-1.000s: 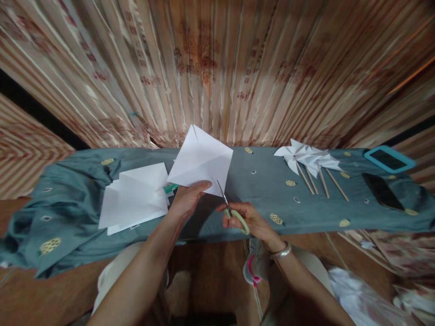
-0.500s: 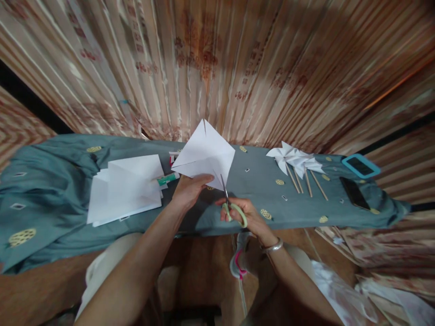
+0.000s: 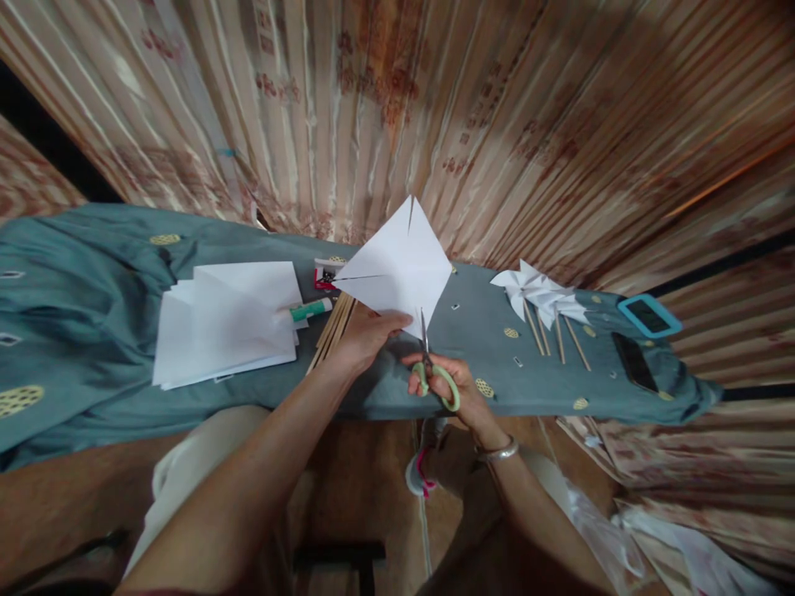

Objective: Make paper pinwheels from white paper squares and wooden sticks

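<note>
Between thumb and fingers, my left hand (image 3: 369, 335) grips a white square of paper (image 3: 397, 265) by its lower edge, raised above the table. Slits run inward from the paper's top and left corners. My right hand (image 3: 450, 385) has its fingers through the pale green handles of a pair of scissors (image 3: 425, 356). The blades point up at the paper's bottom corner, beside my left thumb; whether they are cutting I cannot tell. Under my left wrist lie several thin wooden sticks (image 3: 332, 331), partly covered by the hand.
Left on the green cloth (image 3: 484, 339) is a stack of white paper (image 3: 229, 331) with a green glue stick (image 3: 310, 310). A small red box (image 3: 325, 275) is behind. To the right lie paper pinwheels (image 3: 540, 294) on sticks, a dark phone (image 3: 633, 362) and a blue-framed device (image 3: 649, 315).
The paper and my left hand have shifted right and slightly up in view. The scissors now sit lower against the paper's bottom corner, and the sticks have come into sight.
</note>
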`<state>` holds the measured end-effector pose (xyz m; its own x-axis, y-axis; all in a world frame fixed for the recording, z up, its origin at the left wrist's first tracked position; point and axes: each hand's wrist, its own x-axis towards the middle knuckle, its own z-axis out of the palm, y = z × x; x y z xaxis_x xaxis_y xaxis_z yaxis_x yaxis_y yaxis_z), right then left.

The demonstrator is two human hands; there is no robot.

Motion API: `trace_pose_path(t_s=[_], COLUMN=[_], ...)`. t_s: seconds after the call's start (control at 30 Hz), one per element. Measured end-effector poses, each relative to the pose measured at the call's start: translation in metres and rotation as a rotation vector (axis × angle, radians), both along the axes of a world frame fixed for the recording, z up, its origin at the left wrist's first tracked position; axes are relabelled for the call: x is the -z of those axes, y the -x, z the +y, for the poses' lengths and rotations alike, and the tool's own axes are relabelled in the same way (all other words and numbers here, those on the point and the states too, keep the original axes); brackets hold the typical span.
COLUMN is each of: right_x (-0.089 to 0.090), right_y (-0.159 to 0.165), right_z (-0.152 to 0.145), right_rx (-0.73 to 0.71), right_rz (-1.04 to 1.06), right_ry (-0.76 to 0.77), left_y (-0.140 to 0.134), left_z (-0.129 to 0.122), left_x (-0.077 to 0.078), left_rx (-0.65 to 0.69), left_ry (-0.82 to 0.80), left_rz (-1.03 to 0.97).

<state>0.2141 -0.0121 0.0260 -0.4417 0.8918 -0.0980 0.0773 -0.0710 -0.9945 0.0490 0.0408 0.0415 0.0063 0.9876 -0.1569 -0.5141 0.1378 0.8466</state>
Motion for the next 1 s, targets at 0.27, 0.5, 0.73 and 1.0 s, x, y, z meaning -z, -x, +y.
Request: trace_pose_path(t_s=[0.27, 0.5, 0.73, 1.0], right_x=[0.002, 0.006, 0.011, 0.009], right_y=[0.003, 0.005, 0.005, 0.006], right_z=[0.0, 0.0, -0.001, 0.0], right_rx=[-0.004, -0.009, -0.002, -0.002], right_rz=[-0.014, 0.03, 0.042, 0.039], right_ry=[-0.052, -0.064, -0.048, -0.039], left_y=[0.001, 0.005, 0.01, 0.01], left_z=[0.0, 0.0, -0.001, -0.001], left_x=[-0.002, -0.002, -0.001, -0.003], left_rx=[0.021, 0.039, 0.064, 0.073], left_ry=[0.002, -0.023, 0.002, -0.024], left_rz=[-0.021, 0.0, 0.038, 0.016])
